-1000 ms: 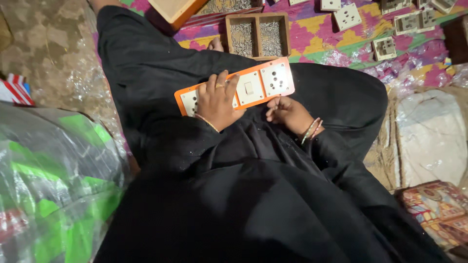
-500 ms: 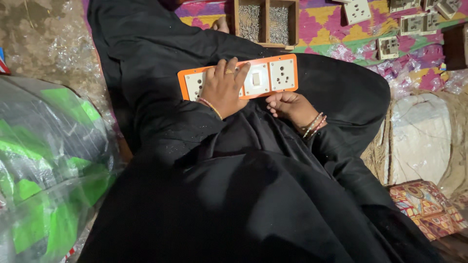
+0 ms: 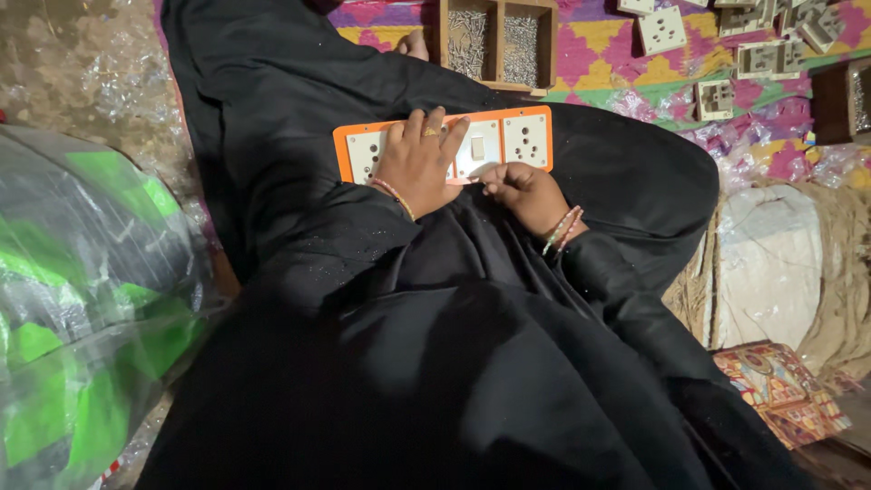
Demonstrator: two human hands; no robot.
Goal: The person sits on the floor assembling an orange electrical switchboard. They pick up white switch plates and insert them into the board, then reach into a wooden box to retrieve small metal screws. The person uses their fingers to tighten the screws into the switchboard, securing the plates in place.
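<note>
I see the left hand [image 3: 419, 163] lying flat on top of an orange-rimmed panel [image 3: 445, 145], fingers spread wide across its white face and pressing it down onto my lap. The panel rests on the black robe [image 3: 454, 363] that covers my knees, lying nearly level, long side running left to right. It carries white inserts: a socket [image 3: 525, 139] at the right end, a switch [image 3: 477, 149] next to it, and another socket [image 3: 365, 154] at the left end, partly hidden by the left hand.

The right hand [image 3: 524, 192] sits just below the panel's lower edge, fingers curled in narrow, fingertips touching the rim near the switch. I cannot tell whether it pinches anything small. Beaded bangles [image 3: 562, 229] circle that wrist.

Beyond the panel, on a patterned mat [image 3: 608, 63], stands a wooden box [image 3: 499, 41] with two compartments holding small metal parts. Further right, loose white sockets [image 3: 662, 29] lie scattered on the mat, well apart from my hands. To my left is a large plastic-wrapped bundle [image 3: 82, 299] with green patches. At lower right lies a colourful printed packet [image 3: 780, 390].
</note>
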